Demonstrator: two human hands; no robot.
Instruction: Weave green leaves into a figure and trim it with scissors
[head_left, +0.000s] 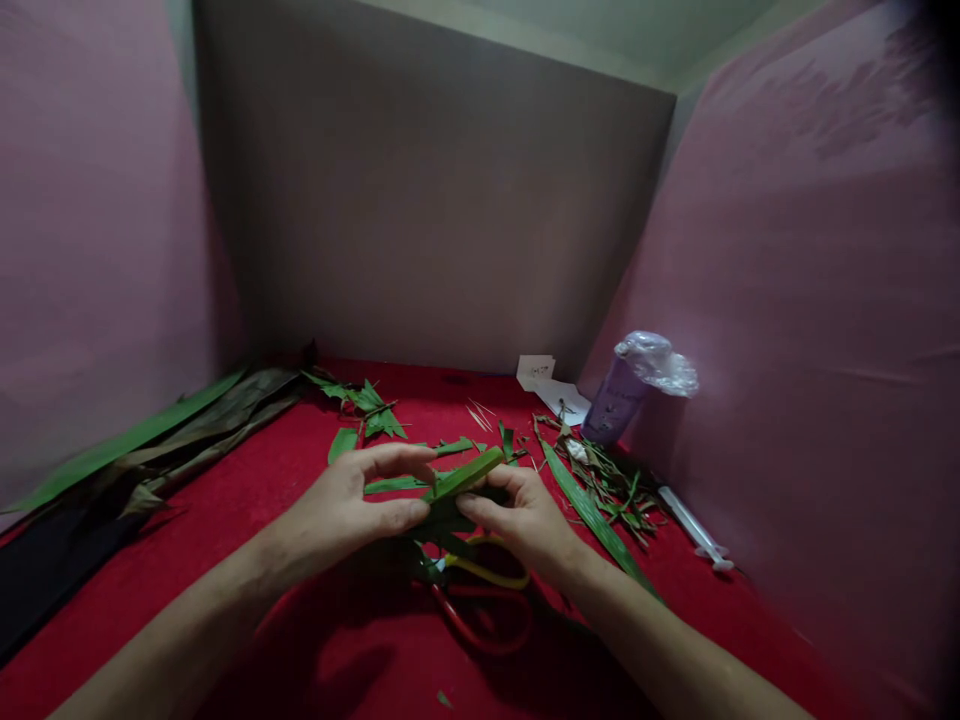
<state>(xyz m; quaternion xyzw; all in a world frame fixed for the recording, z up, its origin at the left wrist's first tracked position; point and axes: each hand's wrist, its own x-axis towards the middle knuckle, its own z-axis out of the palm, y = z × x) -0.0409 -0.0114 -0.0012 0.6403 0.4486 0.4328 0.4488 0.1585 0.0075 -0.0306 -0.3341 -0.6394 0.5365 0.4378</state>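
Both hands meet over the red cloth [247, 500] and grip a folded green leaf strip [466, 474]. My left hand [352, 505] pinches the strip's near end between thumb and fingers. Closed on the same strip from the other side is my right hand [525, 520], its fingers curled round the darker leaf below. Under the hands lies a pair of scissors [484, 600] with one yellow and one red handle loop.
Long green and dried leaves [180, 425] lie at the left edge. Leaf scraps [607, 485] and cut pieces [371, 405] litter the back and right. A purple cup with plastic wrap [626, 390], white paper [547, 385] and a syringe [697, 530] stand right. Pink and grey walls enclose the table.
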